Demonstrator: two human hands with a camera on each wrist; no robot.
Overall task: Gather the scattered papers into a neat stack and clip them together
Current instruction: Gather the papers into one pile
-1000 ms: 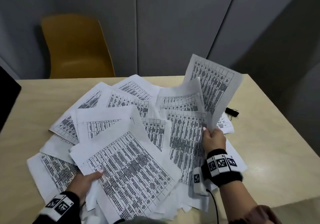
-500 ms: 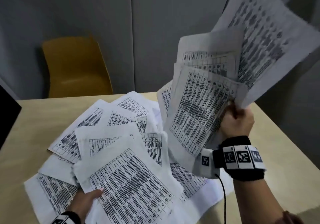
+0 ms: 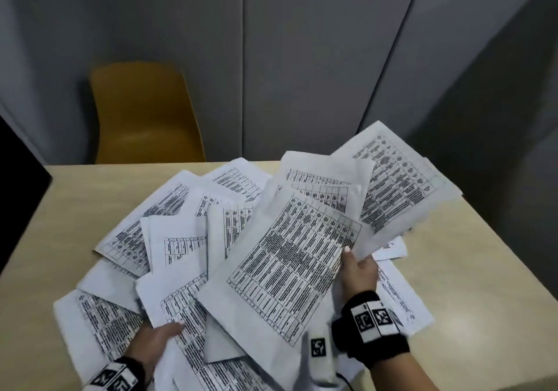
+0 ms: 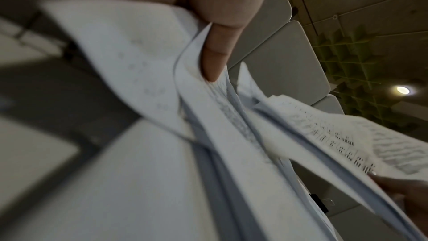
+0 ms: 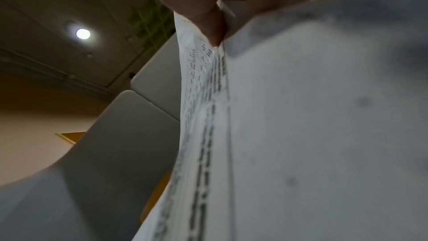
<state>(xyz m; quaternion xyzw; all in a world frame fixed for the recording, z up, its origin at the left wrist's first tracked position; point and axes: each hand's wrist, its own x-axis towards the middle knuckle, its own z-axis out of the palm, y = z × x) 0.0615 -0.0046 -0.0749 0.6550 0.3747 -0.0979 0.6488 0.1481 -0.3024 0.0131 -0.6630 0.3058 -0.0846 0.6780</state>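
Right hand (image 3: 357, 270) pinching a fanned sheaf of white printed-table sheets (image 3: 297, 257) by its near right edge, thumb on top, fingers hidden beneath; sheaf raised off the pale wooden bench (image 3: 471, 270) and slanting up and away from that grip toward the far right. From the right wrist, thumb (image 5: 208, 25) pressed against the paper edge, sheets running away from it, heavily blurred. Left hand (image 3: 152, 345) at the near left of the heap, thumb on top of a printed sheet, fingers tucked under; from the left wrist, one finger (image 4: 215, 58) curled between lifted page edges, so a pinching grip on a few loose pages. Remaining scattered white printed papers (image 3: 169, 233) spread overlapping across the bench between and beyond both grips. Small black binder clip (image 4: 320, 202) visible only from the left wrist, low on the bench beneath the raised sheaf. Yellow plastic chair (image 3: 142, 112) beyond the far bench edge, against grey wall panels (image 3: 302, 58).
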